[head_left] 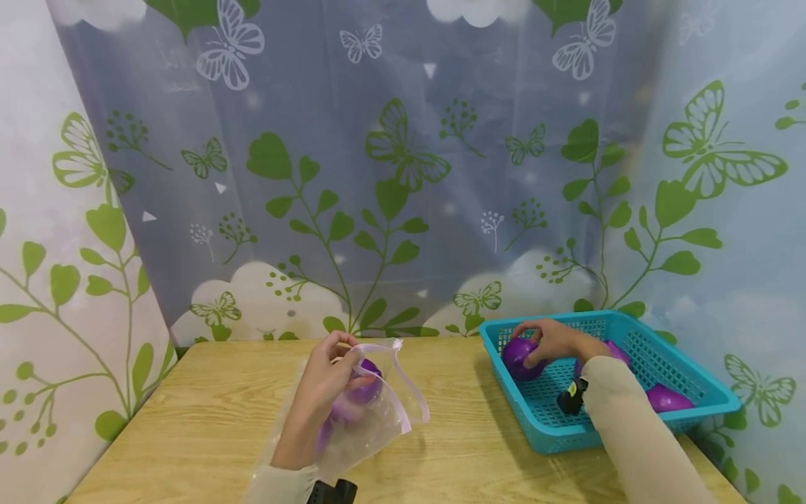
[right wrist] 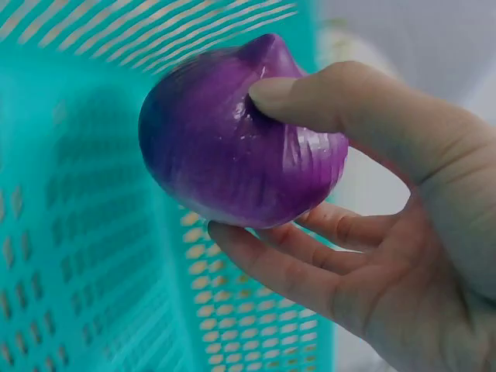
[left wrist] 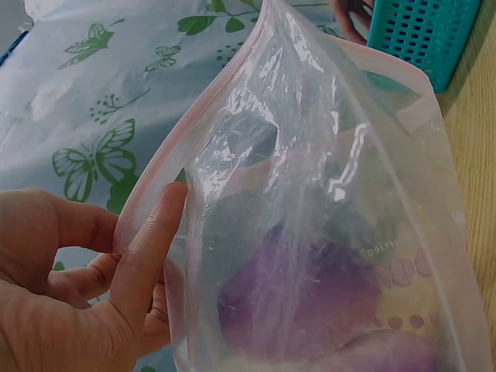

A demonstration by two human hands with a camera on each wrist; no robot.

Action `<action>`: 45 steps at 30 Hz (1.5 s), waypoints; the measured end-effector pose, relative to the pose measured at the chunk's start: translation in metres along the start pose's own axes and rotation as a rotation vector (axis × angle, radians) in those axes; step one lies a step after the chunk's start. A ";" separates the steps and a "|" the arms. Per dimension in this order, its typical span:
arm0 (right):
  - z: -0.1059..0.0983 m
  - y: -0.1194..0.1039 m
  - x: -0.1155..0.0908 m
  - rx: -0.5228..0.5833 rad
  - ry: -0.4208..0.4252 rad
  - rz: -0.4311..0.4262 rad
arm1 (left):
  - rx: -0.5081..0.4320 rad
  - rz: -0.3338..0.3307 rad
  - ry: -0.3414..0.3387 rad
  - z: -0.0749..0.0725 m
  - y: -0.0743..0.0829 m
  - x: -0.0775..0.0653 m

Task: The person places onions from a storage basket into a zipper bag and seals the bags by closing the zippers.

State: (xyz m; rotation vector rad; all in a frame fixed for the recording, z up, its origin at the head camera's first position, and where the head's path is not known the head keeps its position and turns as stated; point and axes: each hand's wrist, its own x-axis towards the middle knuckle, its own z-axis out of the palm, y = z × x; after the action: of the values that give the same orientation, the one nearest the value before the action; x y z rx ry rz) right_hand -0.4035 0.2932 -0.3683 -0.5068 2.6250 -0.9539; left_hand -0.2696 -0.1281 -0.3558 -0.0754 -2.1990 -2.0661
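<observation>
Gripping purple onion (head_left: 520, 360) with right hand (head_left: 557, 341), ringed by turquoise basket (head_left: 569, 439); pinching clear bag (left wrist: 310, 186) with left hand (head_left: 327, 374), left of that grip; showing other onions (head_left: 669, 399) beside it only in head view.

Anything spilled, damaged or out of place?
Nothing stands out: the onion in the right-hand grip looks whole, the basket sits upright, the left-hand grip holds the bag, and no spill shows.

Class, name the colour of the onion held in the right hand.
Purple: the onion shows best in the right wrist view.
</observation>
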 end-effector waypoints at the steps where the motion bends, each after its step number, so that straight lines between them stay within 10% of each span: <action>1: -0.002 -0.003 -0.002 -0.004 0.019 -0.016 | 0.002 -0.001 0.001 0.000 0.000 0.000; 18: -0.002 -0.082 -0.032 -0.121 0.236 -0.300 | -0.001 0.006 0.002 0.002 0.001 -0.001; 45: 0.099 -0.162 -0.016 -0.005 0.027 -0.594 | -0.003 -0.001 -0.005 0.004 0.000 -0.001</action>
State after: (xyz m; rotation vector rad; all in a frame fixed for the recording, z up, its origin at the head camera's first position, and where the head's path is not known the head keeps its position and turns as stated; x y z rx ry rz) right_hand -0.3139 0.1288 -0.3316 -1.3288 2.5371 -1.1126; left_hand -0.2688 -0.1238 -0.3565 -0.0798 -2.1993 -2.0728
